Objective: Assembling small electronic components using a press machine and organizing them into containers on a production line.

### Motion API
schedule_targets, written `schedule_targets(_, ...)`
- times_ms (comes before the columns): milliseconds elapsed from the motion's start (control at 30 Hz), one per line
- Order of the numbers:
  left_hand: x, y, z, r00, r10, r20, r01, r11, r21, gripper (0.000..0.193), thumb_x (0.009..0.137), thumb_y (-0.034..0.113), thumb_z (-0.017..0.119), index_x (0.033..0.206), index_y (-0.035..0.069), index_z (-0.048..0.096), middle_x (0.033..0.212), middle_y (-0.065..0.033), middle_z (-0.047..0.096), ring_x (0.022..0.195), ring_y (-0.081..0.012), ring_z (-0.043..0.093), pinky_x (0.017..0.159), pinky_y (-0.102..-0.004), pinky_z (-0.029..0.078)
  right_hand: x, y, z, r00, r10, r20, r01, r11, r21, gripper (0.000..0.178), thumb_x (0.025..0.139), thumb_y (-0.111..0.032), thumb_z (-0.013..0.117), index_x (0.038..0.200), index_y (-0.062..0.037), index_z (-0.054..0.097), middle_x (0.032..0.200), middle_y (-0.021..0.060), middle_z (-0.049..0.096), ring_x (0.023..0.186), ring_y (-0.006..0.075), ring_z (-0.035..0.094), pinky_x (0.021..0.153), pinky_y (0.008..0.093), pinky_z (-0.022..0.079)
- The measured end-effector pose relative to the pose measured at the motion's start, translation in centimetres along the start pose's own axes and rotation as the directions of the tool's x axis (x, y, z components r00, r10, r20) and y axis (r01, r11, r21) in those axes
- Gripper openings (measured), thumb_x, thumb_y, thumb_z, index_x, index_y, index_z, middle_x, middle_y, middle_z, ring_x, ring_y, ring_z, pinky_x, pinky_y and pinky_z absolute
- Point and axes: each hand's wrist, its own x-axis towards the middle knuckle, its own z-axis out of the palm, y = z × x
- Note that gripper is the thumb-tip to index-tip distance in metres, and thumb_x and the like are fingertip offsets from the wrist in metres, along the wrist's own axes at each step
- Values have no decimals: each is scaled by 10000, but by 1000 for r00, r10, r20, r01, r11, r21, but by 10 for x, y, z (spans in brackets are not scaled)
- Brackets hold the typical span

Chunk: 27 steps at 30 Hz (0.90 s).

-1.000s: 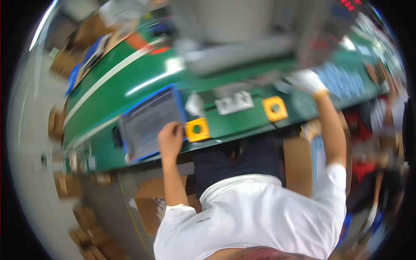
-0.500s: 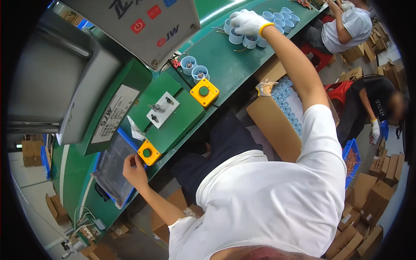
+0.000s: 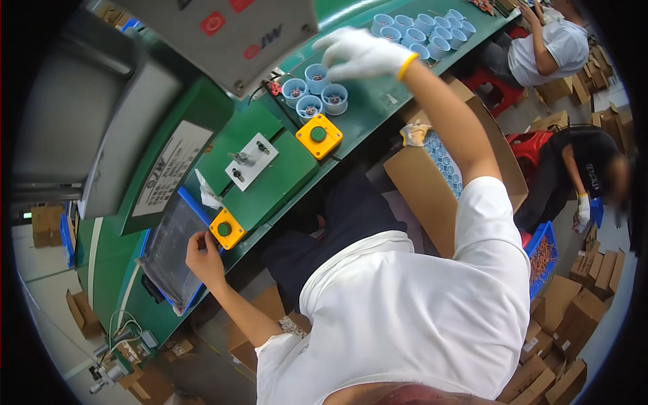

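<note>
My right hand (image 3: 364, 54), in a white glove with a yellow cuff, is above the green bench with its fingers apart and nothing seen in them. Just beyond its fingertips stand light-blue round cups (image 3: 316, 78) with small parts inside, several in a close group. My bare left hand (image 3: 204, 260) is at the bench edge with fingers curled in, holding nothing that I can see. Beside it is a yellow box with a green button (image 3: 224, 228). Between this box and a second yellow button box (image 3: 319, 136) lies a white metal plate (image 3: 251, 162) with pins.
A grey machine head (image 3: 223, 34) overhangs the bench. More light-blue cups (image 3: 425, 23) stand at the far right. An open carton (image 3: 422, 196) of blue cups is beside me, and a blue-edged tray (image 3: 177, 250) is at left. Two people work at right.
My right hand has come left along the bench from the far cups, and its fingers have spread. Two more cups now stand in the group near the button box. My left hand has barely moved.
</note>
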Motion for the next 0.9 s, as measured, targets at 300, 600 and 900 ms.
schedule_targets(300,1,4,1,1000,12,-27,-12,1000,3,83,992,44,767,1024,-29,742,849,-112,746,746,-195,711,747,-342,567,-47,99,-35,818,551,164,-443,787,-429,329,878,-276,721,1119,-63,787,1528,98,642,1406,370,570,1158,453,511)
schedule_targets(600,3,0,3,999,36,-12,-36,999,7,87,995,51,770,1031,-27,751,849,-120,751,743,-206,715,739,-344,569,-26,30,-10,1000,-21,-1,21,973,-229,166,798,-222,765,796,-56,772,1538,73,653,1438,338,558,1172,448,499)
schedule_targets(900,1,1,2,999,43,-20,-42,999,6,83,998,49,767,1042,-19,755,861,-109,764,747,-195,724,734,-339,571,-34,62,-69,959,265,-105,-285,886,-366,313,827,-334,785,1009,-80,812,1105,202,781,1038,421,748,913,495,610)
